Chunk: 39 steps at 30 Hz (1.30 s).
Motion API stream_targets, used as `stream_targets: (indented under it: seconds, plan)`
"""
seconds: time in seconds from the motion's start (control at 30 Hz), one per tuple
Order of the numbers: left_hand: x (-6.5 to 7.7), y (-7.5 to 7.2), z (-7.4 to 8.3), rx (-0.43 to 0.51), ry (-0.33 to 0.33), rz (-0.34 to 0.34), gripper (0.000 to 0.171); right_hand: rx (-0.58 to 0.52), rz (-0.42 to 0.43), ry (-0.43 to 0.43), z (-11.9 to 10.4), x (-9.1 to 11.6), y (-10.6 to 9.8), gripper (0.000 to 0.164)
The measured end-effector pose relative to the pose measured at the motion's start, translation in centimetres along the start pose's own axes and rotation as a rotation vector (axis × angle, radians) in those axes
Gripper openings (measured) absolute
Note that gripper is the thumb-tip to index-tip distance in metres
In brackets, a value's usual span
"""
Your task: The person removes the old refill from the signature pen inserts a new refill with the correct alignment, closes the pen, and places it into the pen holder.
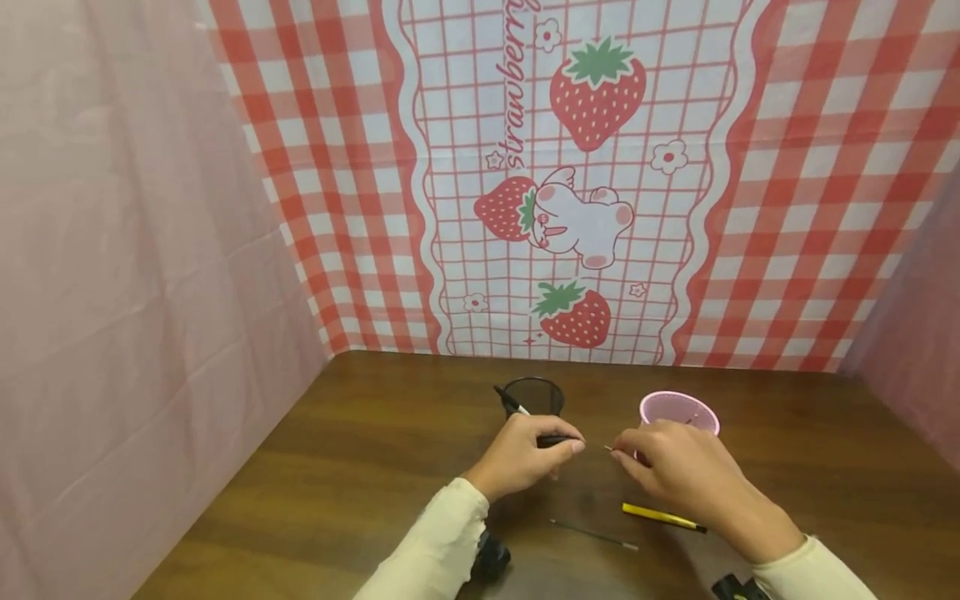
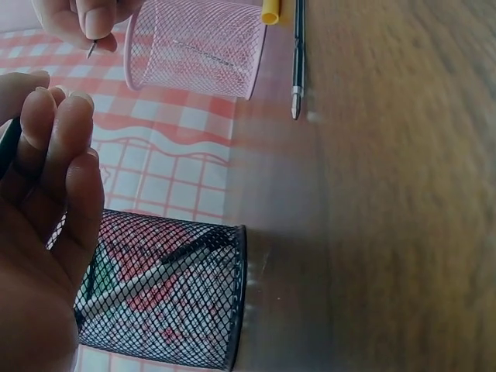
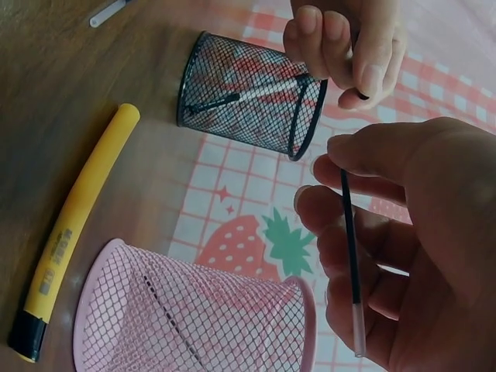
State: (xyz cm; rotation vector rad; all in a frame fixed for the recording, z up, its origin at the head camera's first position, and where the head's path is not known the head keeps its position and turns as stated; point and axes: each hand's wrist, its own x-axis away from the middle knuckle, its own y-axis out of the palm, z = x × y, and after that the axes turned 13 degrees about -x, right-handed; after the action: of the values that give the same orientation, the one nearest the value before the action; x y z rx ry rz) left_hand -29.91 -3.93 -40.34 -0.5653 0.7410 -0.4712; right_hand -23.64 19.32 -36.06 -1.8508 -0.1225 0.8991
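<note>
Right hand (image 1: 684, 468) pinches a refill (image 3: 350, 248) (tip exposed) near the pink cup (image 3: 240, 322); left hand (image 1: 521, 454) pinches a dark pen (image 1: 552, 441).

Held dark refill (image 3: 350, 240) points toward black pen (image 1: 553, 440).

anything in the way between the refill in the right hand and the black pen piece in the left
Nothing visible: the gap between the refill and the black pen piece is open. The black cup stands beyond the left hand and the pink cup beyond the right hand, outside that gap.
</note>
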Motion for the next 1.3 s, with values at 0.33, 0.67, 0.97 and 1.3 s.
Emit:
stream_targets:
  seconds: [0.33, 0.67, 0.97, 1.3]
  plan:
    - [-0.1, -1.7, 2.2, -0.009, -0.002, 0.01, 0.009, -0.025, 0.024, -0.092, -0.3, -0.7, 0.5, 0.004]
    - [-0.3, -0.6, 1.5, 0.012, -0.023, -0.014, 0.011, 0.008, 0.018, -0.101, -0.3, -0.5, 0.7, 0.005]
    - [-0.6, 0.3, 0.1, 0.025, 0.012, -0.018, 0.016, 0.002, 0.07, -0.154, -0.1, -0.2, 0.5, 0.01]
    - [0.0, 0.3, 0.2, 0.041, 0.007, -0.024, 0.017, -0.021, 0.085, -0.199, -0.2, -0.2, 0.8, 0.011]
